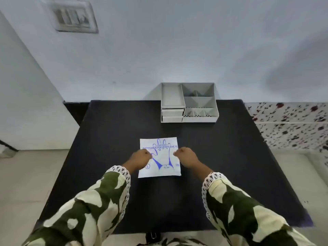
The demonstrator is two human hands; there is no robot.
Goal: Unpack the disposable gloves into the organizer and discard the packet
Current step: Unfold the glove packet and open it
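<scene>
Both hands, left point(141, 156) and right point(187, 155), curled, rest on packet point(159, 158) printed "DISPOSABLE POLYETHYLENE"; grip unclear.

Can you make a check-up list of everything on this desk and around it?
Surface: matte black square table, mostly bare.
Job's things: flat white plastic glove packet with blue hand print lying near the person, unopened as far as can be told; grey plastic compartment organizer at the far edge, against the wall; a few small dark items in its right compartments, too small to identify.
Clutter: nothing seen.
Hands: left hand and right hand, fingers curled, at the packet's side edges; grip unclear.
Cables: nothing seen.
Surroundings: pale wall, switch plate upper left, speckled floor at right.
</scene>
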